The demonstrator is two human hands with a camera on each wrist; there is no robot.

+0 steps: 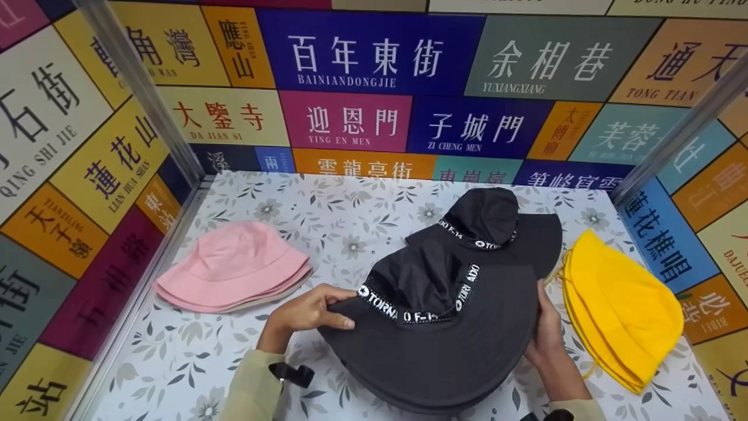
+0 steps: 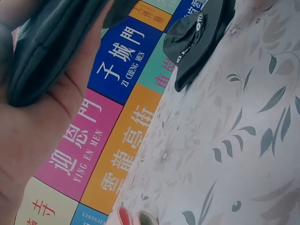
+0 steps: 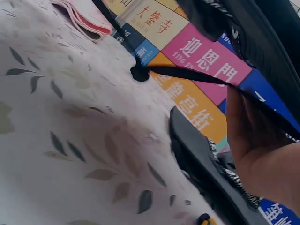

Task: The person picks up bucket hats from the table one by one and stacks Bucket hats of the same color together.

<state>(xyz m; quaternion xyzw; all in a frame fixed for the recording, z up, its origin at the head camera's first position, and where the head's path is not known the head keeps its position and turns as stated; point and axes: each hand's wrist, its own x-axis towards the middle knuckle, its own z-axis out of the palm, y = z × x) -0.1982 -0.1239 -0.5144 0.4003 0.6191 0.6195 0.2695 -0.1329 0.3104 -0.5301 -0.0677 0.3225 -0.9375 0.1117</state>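
A black wide-brimmed sun hat (image 1: 432,356) with white lettering round its crown is held above the table in both hands. Its brim shows a double edge at the front. My left hand (image 1: 307,310) pinches the brim at its left, thumb on top; the left wrist view shows the dark brim edge (image 2: 51,61) against the palm. At the right edge my right hand (image 1: 548,330) grips the brim, its fingers partly hidden behind it. A black cord (image 3: 187,72) hangs below the hat in the right wrist view. Behind lies a second black hat (image 1: 537,240).
Pink bucket hats (image 1: 234,263), apparently stacked, lie at the left. Yellow hats (image 1: 631,316) with a thin cord lie at the right. A leaf-patterned cloth (image 1: 175,362) covers the table. Walls of coloured street-name panels (image 1: 374,52) stand at the back and sides.
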